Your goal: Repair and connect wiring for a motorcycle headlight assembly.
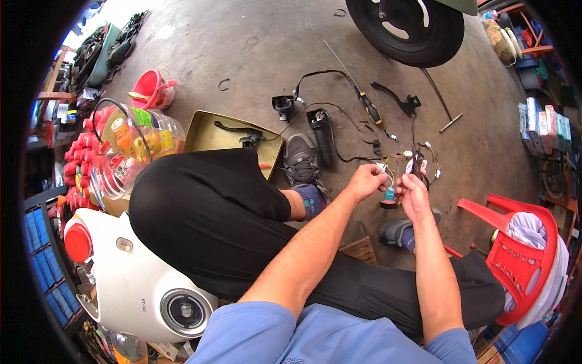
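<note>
My left hand point(368, 182) is closed in a pinch on thin wires. Beside it, my right hand point(413, 193) pinches the same bundle of wires. Just below the fingertips, between the hands, hangs a small teal cylinder point(389, 195) with a dark base. White connector plugs point(424, 165) on coloured wires fan out past my right hand. From this bundle a black cable leads left to a black handlebar grip with switch housing point(322, 136). A black brake lever point(400, 97) lies beyond my hands, its cable running down toward the plugs.
A screwdriver point(368, 108), a T-handle tool point(451, 122) and a black switch housing point(282, 106) lie on the concrete floor. A metal tray point(203, 130) holds another lever. A wheel point(418, 30) stands ahead, a red chair point(521, 267) right, a white headlight fairing point(130, 273) left.
</note>
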`<state>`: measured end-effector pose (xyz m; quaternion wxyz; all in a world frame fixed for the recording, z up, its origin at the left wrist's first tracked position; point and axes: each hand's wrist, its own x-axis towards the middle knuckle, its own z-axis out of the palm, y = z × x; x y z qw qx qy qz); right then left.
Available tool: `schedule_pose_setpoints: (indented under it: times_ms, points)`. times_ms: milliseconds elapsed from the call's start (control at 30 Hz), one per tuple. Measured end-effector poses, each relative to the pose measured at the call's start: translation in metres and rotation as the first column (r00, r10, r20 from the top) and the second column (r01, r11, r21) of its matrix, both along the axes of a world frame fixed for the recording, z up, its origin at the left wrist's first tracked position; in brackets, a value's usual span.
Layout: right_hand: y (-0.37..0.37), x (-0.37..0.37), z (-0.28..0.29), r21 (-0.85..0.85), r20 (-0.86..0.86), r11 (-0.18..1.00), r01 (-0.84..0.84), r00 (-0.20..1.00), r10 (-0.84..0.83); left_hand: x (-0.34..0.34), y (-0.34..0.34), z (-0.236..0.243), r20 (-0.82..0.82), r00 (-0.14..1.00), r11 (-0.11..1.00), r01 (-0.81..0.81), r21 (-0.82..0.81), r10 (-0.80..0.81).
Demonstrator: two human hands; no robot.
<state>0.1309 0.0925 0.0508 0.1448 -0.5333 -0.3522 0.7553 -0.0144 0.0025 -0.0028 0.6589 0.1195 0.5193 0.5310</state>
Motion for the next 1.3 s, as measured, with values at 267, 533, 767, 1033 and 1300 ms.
schedule_pose_setpoints:
  times_ms: [267,533,767,1033,1300]
  points:
    - [0.0,0.0,0.001,-0.007,0.005,1.0,0.012,1.0,-0.012,0.0,0.001,0.002,-0.015,1.0,1.0,0.013,-0.022,-0.014]
    - [0.0,-0.001,0.0,-0.001,0.023,1.0,0.011,1.0,-0.011,-0.002,0.001,0.011,0.042,0.998,0.999,-0.046,-0.007,0.046]
    - [-0.002,0.002,-0.007,0.046,0.059,0.998,-0.051,0.997,0.048,-0.002,0.001,0.015,0.021,1.0,0.999,0.021,0.037,-0.022]
    - [-0.005,-0.009,-0.006,0.35,0.322,0.926,-0.144,0.946,0.025,0.004,0.003,0.003,-0.105,0.994,0.999,0.022,0.044,-0.017]
    - [-0.014,-0.033,0.013,0.599,0.413,0.684,-0.417,0.892,0.182,0.009,0.003,-0.008,-0.131,0.991,0.998,0.0,0.06,0.007]
